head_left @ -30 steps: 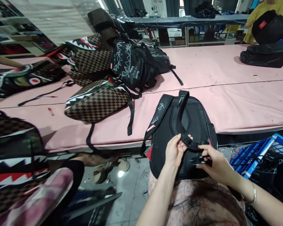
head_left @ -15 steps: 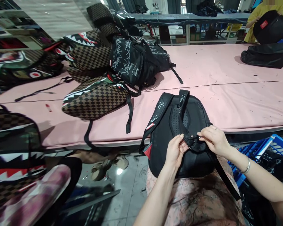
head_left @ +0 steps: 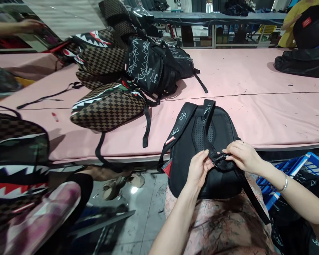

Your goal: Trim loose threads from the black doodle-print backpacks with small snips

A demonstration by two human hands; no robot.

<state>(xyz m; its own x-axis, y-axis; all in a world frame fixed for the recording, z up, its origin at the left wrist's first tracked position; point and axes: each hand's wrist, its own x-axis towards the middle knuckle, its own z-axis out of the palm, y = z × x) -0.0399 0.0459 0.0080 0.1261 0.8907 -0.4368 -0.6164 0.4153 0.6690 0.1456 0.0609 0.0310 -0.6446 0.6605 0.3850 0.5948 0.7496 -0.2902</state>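
A black backpack (head_left: 184, 166) rests on my lap, back panel up, its top leaning on the edge of the pink table. White line drawings mark its shoulder straps. My left hand (head_left: 199, 167) is closed on the lower part of one shoulder strap (head_left: 207, 138), thumb and fingers pinching it. Close beside it, my right hand (head_left: 241, 154) is also closed at the strap's lower end. Between its fingertips is something thin and dark with a small glint, which I cannot make out. The other shoulder strap (head_left: 181, 122) lies loose on the left.
Checkered backpacks (head_left: 108, 108) and a black one with white drawings (head_left: 146, 65) are piled on the pink table (head_left: 241, 74). A neighbour's sleeve (head_left: 50, 209) and checkered backpack (head_left: 18, 141) are at left. A blue crate (head_left: 312, 166) stands right. A person in yellow (head_left: 289, 21) is across the table.
Both my hands stay at the strap with hardly any movement. At the far left, a camouflage shark-mouth bag has left its spot on the table, and another person's arm now reaches in there.
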